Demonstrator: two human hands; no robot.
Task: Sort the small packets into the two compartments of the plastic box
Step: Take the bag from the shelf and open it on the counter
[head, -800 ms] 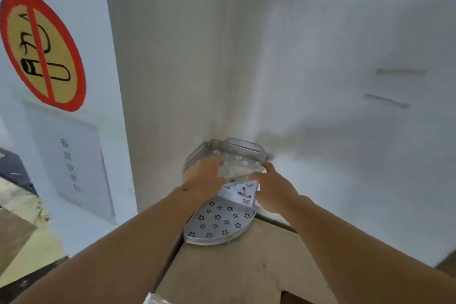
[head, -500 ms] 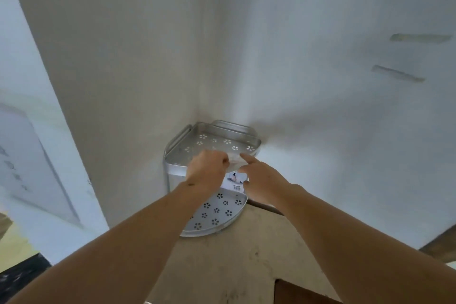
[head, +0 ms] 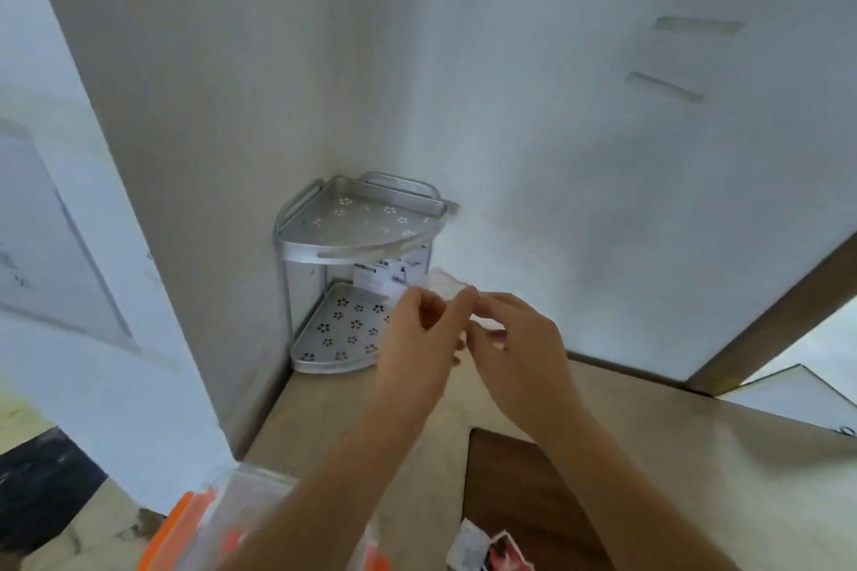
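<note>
Both my hands are raised in front of a metal corner shelf. My left hand and my right hand pinch a small clear packet between their fingertips, held just right of the shelf's lower tier. A clear plastic box with orange clips shows at the bottom left edge, partly hidden by my left forearm. Small printed packets lie at the bottom edge on a dark brown board.
The two-tier perforated metal shelf stands in the wall corner, with a white printed card leaning in its lower tier. A beige counter runs below. A dark wooden board lies on it. A wooden frame slants at right.
My hands have pulled back from the shelf toward the right, holding the clear packet. The view has tilted down, so the box and loose packets now show at the bottom.
</note>
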